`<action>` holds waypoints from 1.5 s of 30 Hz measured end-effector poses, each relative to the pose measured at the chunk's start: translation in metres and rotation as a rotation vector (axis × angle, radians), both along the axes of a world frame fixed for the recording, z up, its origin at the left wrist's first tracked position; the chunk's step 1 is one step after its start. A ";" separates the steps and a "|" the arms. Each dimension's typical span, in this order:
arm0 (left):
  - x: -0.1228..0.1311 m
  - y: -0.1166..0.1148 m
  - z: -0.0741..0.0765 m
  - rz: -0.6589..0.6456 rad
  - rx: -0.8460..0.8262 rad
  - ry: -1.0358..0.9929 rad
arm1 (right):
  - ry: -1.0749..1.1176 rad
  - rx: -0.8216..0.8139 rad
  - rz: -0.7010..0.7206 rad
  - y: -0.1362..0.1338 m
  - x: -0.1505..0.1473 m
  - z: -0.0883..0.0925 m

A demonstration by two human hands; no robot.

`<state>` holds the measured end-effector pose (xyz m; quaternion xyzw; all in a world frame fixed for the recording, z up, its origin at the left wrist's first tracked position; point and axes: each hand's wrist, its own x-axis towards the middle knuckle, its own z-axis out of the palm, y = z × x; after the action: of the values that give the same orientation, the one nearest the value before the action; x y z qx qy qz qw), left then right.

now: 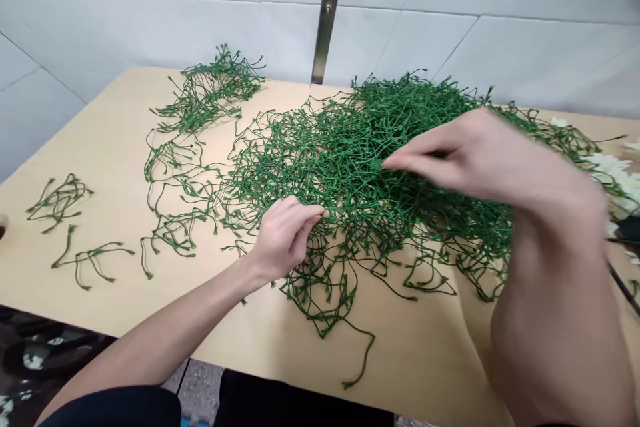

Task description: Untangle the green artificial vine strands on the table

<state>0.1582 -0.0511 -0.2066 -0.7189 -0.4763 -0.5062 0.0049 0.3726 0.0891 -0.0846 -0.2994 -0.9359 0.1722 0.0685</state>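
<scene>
A large tangled pile of thin green stems [345, 140] with small tufted tips spreads over the table. My left hand [287, 237] is at the pile's front edge, thumb and forefinger pinched together on what looks like the end of a green stem. Loose stems lie in loops just below it. Above the pile's right half my right hand [465, 153] is bent downward, its thumb and fingertips pressed together. Whatever is between those fingertips blends into the green behind, and the hand is slightly blurred. My right forearm hides part of the pile's right side.
The wooden table [210, 307] stands against a tiled wall [175, 27] with a metal strip [330, 10]. Smaller bunches of stems lie at the back left [215, 90] and far left [60, 200]. White flowers [613, 170] lie at the right edge.
</scene>
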 end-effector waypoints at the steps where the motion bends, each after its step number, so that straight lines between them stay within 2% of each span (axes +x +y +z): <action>1: -0.002 0.001 0.000 0.029 -0.023 -0.035 | 0.026 0.087 -0.186 0.003 0.012 0.001; 3: -0.005 0.003 0.000 0.099 -0.099 -0.118 | 0.092 0.236 -0.430 0.009 0.033 0.004; 4: -0.006 0.004 -0.001 0.126 -0.138 -0.159 | 0.083 0.247 -0.471 0.011 0.039 0.004; 6: -0.007 0.006 -0.002 0.147 -0.191 -0.208 | 0.012 0.314 -0.437 0.012 0.042 0.004; 9: -0.009 0.008 -0.004 0.123 -0.205 -0.217 | 0.056 0.481 -0.309 0.003 0.020 0.002; 10: -0.010 0.008 -0.004 0.106 -0.198 -0.209 | 0.135 0.453 -0.240 -0.002 0.009 0.001; 12: -0.011 0.007 -0.004 0.058 -0.182 -0.184 | 0.234 0.247 -0.011 -0.012 -0.012 -0.002; 14: -0.012 0.007 -0.004 0.023 -0.171 -0.163 | 0.230 0.028 0.191 -0.020 -0.029 -0.008; 16: -0.012 0.007 -0.003 0.007 -0.146 -0.144 | 0.179 -0.109 0.256 -0.024 -0.040 -0.016; 22: -0.010 0.007 -0.004 -0.015 -0.046 -0.128 | 0.138 -0.338 0.250 -0.022 -0.055 -0.035; 28: -0.012 0.006 -0.007 -0.059 -0.050 -0.213 | 0.133 -0.431 0.233 -0.024 -0.058 -0.036; 31: -0.012 0.006 -0.006 -0.078 -0.051 -0.207 | 0.124 -0.474 0.271 -0.023 -0.056 -0.034; 35: -0.012 0.007 -0.003 -0.078 -0.007 -0.093 | 0.104 -0.473 0.287 -0.023 -0.052 -0.030; 39: -0.013 0.007 -0.003 -0.108 0.039 0.026 | 0.074 -0.403 0.285 -0.023 -0.051 -0.029; 45: -0.017 0.006 -0.006 -0.128 0.098 0.100 | 0.058 -0.384 0.328 -0.020 -0.050 -0.033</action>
<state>0.1407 -0.0455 -0.2128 -0.7711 -0.4033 -0.4916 0.0315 0.3223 0.0693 -0.1178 -0.1461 -0.9198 0.3640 0.0084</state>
